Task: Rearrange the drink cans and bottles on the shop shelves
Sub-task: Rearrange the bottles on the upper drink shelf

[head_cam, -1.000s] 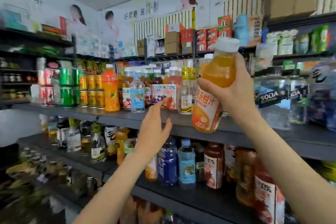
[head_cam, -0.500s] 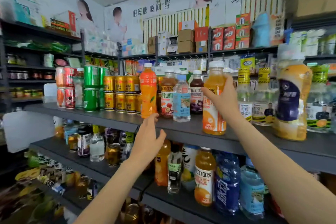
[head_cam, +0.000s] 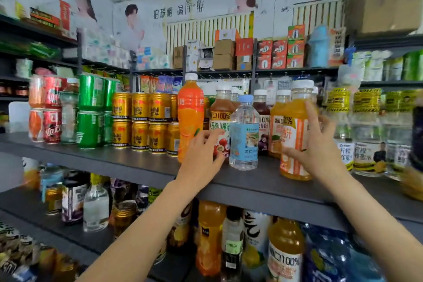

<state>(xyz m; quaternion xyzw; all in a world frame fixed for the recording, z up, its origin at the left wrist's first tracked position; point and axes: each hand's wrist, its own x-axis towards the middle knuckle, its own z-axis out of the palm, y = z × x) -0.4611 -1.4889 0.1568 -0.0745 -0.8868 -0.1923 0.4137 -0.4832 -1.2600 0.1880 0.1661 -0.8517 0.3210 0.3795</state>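
An orange juice bottle (head_cam: 295, 135) with a white cap and an orange-and-white label stands upright at the front edge of the grey shelf (head_cam: 128, 162), with the right hand (head_cam: 320, 144) around its right side. To its left stand a clear water bottle (head_cam: 244, 135) with a pale blue cap and label, a brown juice bottle (head_cam: 220, 119) that the left hand (head_cam: 201, 155) touches low down, and a tall orange bottle (head_cam: 190, 117). Further left, gold cans (head_cam: 142, 121), green cans (head_cam: 91, 110) and red cans (head_cam: 49, 110) are stacked two high.
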